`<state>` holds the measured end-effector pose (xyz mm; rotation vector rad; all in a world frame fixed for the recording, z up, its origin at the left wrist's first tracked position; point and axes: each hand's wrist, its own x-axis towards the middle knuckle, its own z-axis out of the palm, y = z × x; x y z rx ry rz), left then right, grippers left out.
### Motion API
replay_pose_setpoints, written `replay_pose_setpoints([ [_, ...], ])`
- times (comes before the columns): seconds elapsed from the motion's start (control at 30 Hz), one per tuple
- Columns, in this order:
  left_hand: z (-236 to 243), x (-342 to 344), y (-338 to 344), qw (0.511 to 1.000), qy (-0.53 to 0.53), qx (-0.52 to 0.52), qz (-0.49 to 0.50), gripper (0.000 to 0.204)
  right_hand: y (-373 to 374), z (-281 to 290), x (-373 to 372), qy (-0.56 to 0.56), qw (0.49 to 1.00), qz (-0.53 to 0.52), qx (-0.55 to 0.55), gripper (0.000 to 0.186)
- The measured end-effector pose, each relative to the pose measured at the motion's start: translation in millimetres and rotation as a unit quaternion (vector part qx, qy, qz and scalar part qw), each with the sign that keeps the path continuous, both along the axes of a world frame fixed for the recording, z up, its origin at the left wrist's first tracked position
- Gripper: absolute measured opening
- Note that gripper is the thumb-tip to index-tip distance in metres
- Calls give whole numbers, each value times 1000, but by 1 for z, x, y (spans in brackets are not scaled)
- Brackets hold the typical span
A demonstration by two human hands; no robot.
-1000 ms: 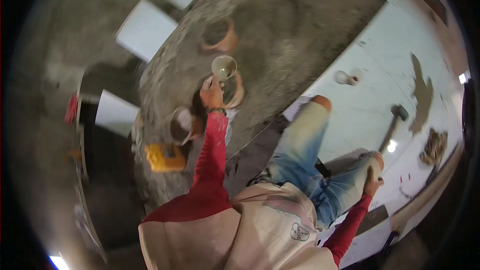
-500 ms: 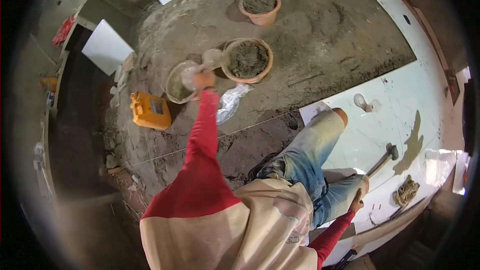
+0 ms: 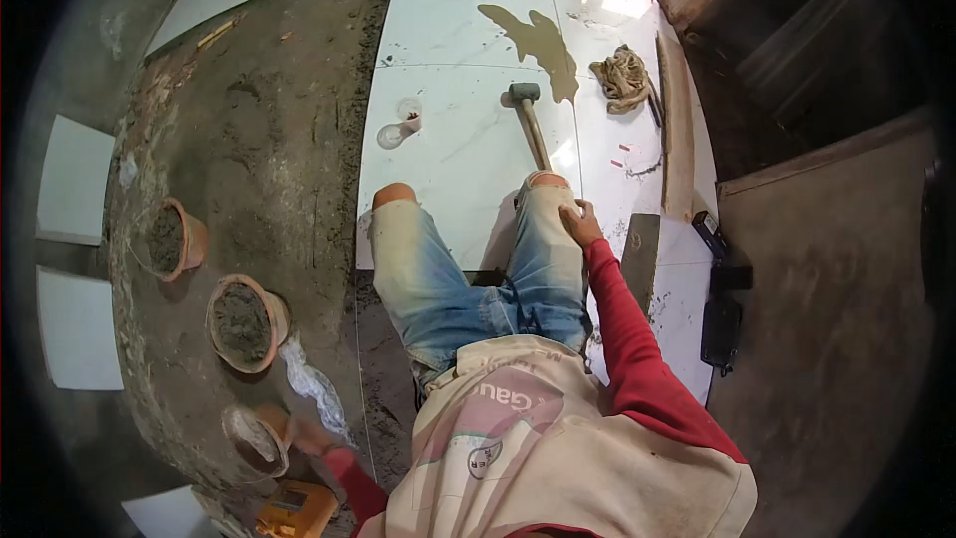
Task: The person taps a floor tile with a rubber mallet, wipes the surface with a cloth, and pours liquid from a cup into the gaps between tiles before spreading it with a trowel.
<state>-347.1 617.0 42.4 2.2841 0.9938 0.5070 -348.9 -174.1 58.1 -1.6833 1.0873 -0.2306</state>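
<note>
My left hand (image 3: 309,435), smeared by motion, is beside the small bucket (image 3: 279,426) at the lower left; whether its fingers grip anything is unclear. A whitish round thing (image 3: 251,432) shows at that bucket's mouth, too blurred to name. A crumpled clear plastic bag (image 3: 314,389) lies just beyond this hand, and a yellow jerrycan (image 3: 299,510) stands on its near side. My right hand (image 3: 580,223) rests on my right knee with its fingers apart and nothing in it. Past that knee a rubber mallet (image 3: 532,120) lies on the white floor tiles (image 3: 448,194).
Two terracotta-coloured buckets of grey mortar (image 3: 281,319) stand on the rough floor at left. A small clear cup (image 3: 408,122), a wet patch (image 3: 543,45) and a bunched rag (image 3: 623,80) are on the tiles. A wooden plank (image 3: 676,130) lies right; loose white tiles (image 3: 75,179) stand far left.
My view has swung right, so the buckets now appear at the lower left and the tiled floor is central. My left hand remains by the small bucket; the right stays on my knee.
</note>
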Motion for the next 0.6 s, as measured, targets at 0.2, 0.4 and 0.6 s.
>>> replay_pose_setpoints([
  [0.2, 19, 2, -188, 807, 390, -259, -361, 40, 25, 35, -17, -42, 997, -13, 58, 42],
  [0.4, 28, 35, -214, 844, 203, -138, -477, 38, 28, 39, -37, 69, 995, 49, -44, 40],
  [0.6, 160, 149, -346, 855, 191, -94, -472, 30, 35, 38, -11, 58, 966, 137, -213, 33],
])
